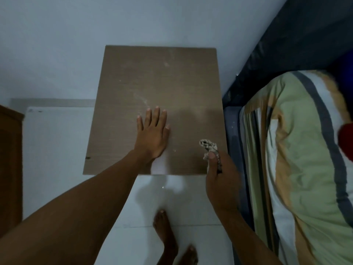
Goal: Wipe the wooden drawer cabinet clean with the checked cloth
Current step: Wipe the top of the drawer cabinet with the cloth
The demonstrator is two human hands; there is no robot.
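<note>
My left hand (pixel 152 133) lies flat on the brown wooden drawer cabinet (pixel 172 83); my right hand (pixel 219 176) grips the bunched checked cloth (pixel 209 147) at its near right corner. Dusty streaks remain; wiping seems barely begun.

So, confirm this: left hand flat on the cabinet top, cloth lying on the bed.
Wrong on the cloth: the head view shows the right hand gripping it over the front right corner of the cabinet, not on the bed. The left hand does lie flat on the top.

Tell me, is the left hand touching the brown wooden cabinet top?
Touching. Head view shows the left hand lying flat on the brown wooden cabinet top.
</note>
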